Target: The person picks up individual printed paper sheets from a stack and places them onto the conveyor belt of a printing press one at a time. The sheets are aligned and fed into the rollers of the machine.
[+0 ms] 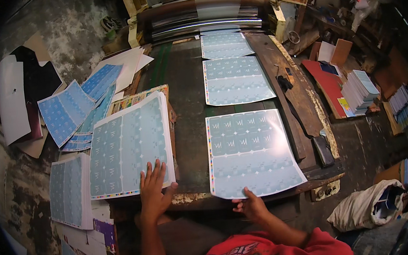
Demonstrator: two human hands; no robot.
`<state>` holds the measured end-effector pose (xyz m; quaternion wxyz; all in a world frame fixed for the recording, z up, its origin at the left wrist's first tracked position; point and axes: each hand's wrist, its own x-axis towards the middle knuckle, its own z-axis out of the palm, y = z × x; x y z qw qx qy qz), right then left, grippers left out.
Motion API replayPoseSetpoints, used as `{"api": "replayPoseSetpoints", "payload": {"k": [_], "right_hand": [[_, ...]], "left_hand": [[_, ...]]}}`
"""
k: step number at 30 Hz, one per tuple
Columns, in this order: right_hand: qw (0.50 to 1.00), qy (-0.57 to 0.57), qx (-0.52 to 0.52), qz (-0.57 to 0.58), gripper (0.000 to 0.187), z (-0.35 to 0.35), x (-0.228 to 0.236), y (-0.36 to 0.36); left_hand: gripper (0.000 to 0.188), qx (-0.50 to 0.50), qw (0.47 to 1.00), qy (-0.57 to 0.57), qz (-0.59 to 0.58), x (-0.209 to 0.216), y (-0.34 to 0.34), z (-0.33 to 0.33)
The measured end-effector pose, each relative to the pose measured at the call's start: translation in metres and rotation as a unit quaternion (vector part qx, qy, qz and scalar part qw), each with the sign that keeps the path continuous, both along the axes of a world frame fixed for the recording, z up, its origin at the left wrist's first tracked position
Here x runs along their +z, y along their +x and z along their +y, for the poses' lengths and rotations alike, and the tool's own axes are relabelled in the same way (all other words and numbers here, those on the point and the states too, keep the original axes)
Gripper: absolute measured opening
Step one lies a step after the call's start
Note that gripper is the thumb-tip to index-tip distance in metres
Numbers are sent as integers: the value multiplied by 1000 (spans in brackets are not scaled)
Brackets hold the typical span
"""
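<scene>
At the near edge of a dark table (191, 143), pinching a pale blue printed sheet (252, 157) with the right hand (252, 206): thumb on top, fingers curled underneath. Off to the left, resting the left hand (155, 191) on the near right part of a tall pile (127, 139) of similar sheets, with palm down, fingers open and slightly spread, and thumb out toward the right edge of the pile.

Beyond the pinched sheet, lined up toward the far end: a second sheet (237, 85), well clear of the first, then a third sheet (224, 48) just beside the second. Farther still, across the table, a shiny roller (171, 29) under a brown roller (165, 12).

To the left of the tall pile, a smaller pile (66, 193) of printed sheets; a little farther off, loose brighter blue sheets (64, 110), overlapping one another. At far left, a large white sheet (13, 103) over something black. Along the right side of the table, a black pad (321, 150). Past it, farther right, a red board (321, 85) and a stack of papers (360, 92); at near right, a crumpled white sack (356, 206).
</scene>
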<state>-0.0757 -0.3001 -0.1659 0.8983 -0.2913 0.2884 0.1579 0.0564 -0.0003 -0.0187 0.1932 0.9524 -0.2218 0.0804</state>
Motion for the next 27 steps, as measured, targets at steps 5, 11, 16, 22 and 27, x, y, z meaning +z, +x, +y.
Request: {"api": "replayPoseSetpoints", "payload": {"k": [5, 11, 16, 22, 27], "right_hand": [[999, -6, -24, -23, 57, -26, 8, 45], [993, -66, -73, -68, 57, -33, 14, 85], [990, -82, -108, -50, 64, -20, 34, 86], [980, -2, 54, -193, 61, -27, 61, 47], [993, -56, 12, -100, 41, -37, 27, 16]], "left_hand": [[46, 30, 973, -228, 23, -2, 2, 3], [35, 168, 822, -541, 62, -1, 8, 10], [21, 7, 965, -260, -35, 11, -18, -25], [16, -256, 942, -189, 107, 21, -45, -36], [65, -216, 973, -63, 43, 33, -34, -40]]}}
